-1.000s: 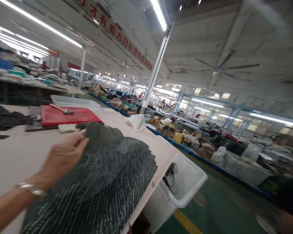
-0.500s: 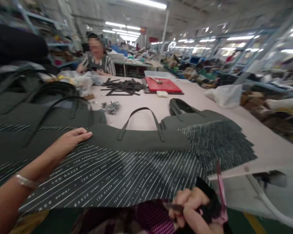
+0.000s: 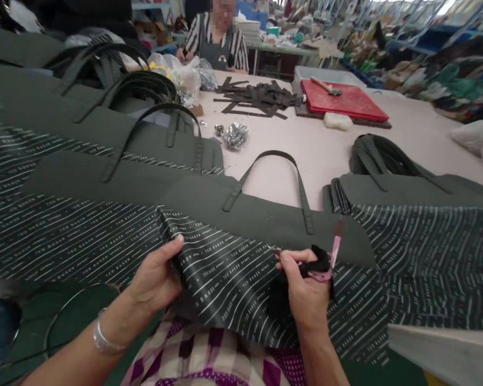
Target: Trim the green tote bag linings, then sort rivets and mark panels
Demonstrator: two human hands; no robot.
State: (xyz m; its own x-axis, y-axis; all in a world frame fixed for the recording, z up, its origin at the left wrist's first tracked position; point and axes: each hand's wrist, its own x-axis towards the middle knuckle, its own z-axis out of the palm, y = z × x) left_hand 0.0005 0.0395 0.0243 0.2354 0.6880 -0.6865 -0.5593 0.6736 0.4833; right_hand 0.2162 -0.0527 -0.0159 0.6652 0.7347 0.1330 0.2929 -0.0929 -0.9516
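A dark green bag panel (image 3: 241,252) with white printed stripes and a loop handle (image 3: 273,161) lies across the table edge in front of me. My left hand (image 3: 155,279) grips a fold of this panel at its left side, fingers closed on the cloth. My right hand (image 3: 304,292) is closed around a small cutting tool (image 3: 320,265) with a black and pink wrapped grip, its tip touching the panel near the plain green top band.
Stacks of matching bag panels lie at the left (image 3: 64,161) and right (image 3: 422,225). Farther back are loose dark strips (image 3: 261,96), shiny metal fittings (image 3: 235,134), a red cutting mat (image 3: 342,99) with a hammer, and a seated person in a striped shirt (image 3: 219,37).
My view has dropped down onto the table. My left hand went from lying flat on the panel to gripping a fold. My right hand rose with the tool to the panel.
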